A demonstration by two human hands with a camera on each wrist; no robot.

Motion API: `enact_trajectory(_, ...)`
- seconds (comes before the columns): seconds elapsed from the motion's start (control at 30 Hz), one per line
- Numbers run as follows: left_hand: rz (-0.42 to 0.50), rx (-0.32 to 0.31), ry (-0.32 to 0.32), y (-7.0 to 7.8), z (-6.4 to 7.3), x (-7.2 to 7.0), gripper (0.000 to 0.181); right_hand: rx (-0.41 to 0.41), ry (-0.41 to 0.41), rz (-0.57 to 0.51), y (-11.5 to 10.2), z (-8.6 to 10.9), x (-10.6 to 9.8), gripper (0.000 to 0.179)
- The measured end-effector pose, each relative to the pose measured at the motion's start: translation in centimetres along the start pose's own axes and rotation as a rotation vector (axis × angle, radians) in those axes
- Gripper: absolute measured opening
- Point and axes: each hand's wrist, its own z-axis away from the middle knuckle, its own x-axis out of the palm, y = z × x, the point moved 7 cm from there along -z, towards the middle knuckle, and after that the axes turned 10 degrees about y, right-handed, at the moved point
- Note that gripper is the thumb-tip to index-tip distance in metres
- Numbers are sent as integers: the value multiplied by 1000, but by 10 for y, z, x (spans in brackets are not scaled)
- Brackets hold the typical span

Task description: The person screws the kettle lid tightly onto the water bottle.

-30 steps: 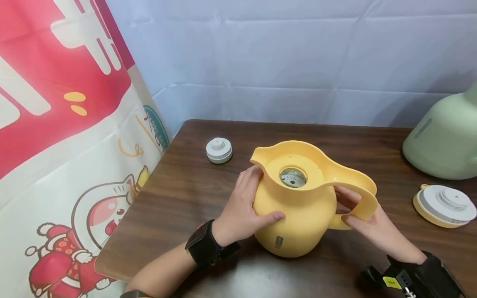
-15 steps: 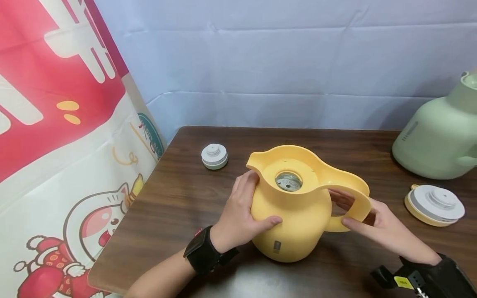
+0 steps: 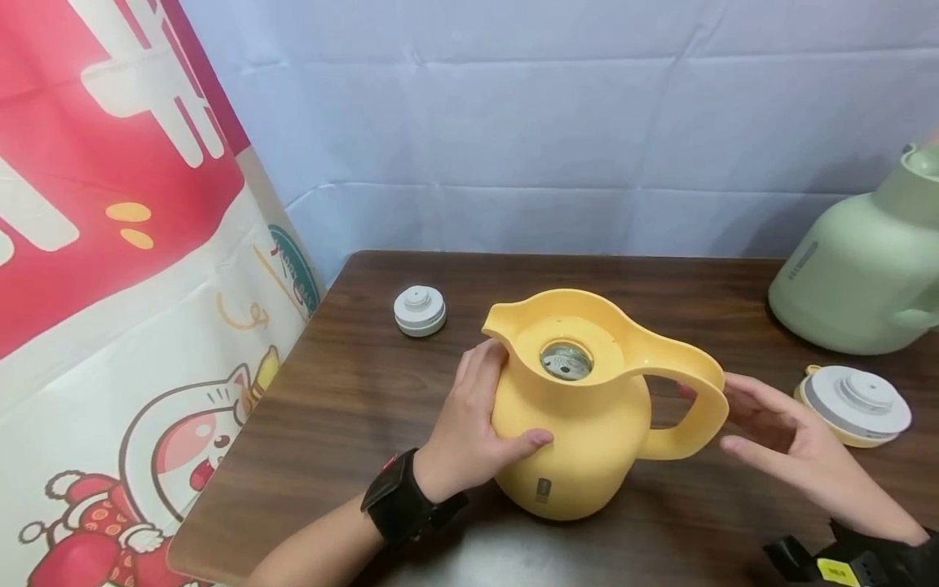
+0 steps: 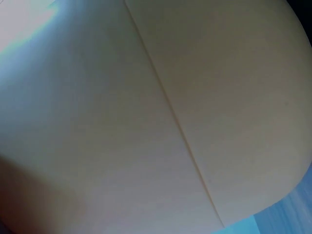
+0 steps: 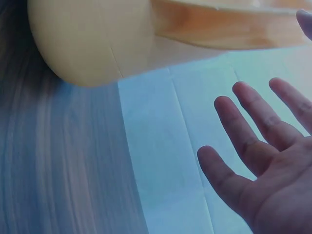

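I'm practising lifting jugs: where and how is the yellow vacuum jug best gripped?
Probably by the handle, coming from the person's right: its open loop juts out that way, opposite the spout. The yellow vacuum jug stands upright, and the left hand holds its round body from the other side, leaving the handle free.

A creased pale-blue sheet (image 3: pixel 513 122) hangs at 12 o'clock, a red-and-white cartoon-printed hanging (image 3: pixel 147 285) at 9 o'clock, beyond a brown wood-grain table (image 3: pixel 352 391).
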Motion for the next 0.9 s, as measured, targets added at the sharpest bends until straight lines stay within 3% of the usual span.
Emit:
enact_trajectory(0.27,-1,1,5,0,1,0,85,-75,27,-88,-8,-1,-17,66)
enact_trajectory(0.43,-3,-1,5,0,1,0,85,-50,100,46,0,0,-31,67)
enact_trajectory(0.53,-2,1,5,1,1,0,84,-34,165,71,8,2,-39,68)
enact_trajectory(0.77,0,8,4,2,0,0,84,-38,272,-179,29,4,-56,64)
enact_trajectory(0.9,1,7,5,1,-1,0,84,-27,303,-171,41,6,-62,64)
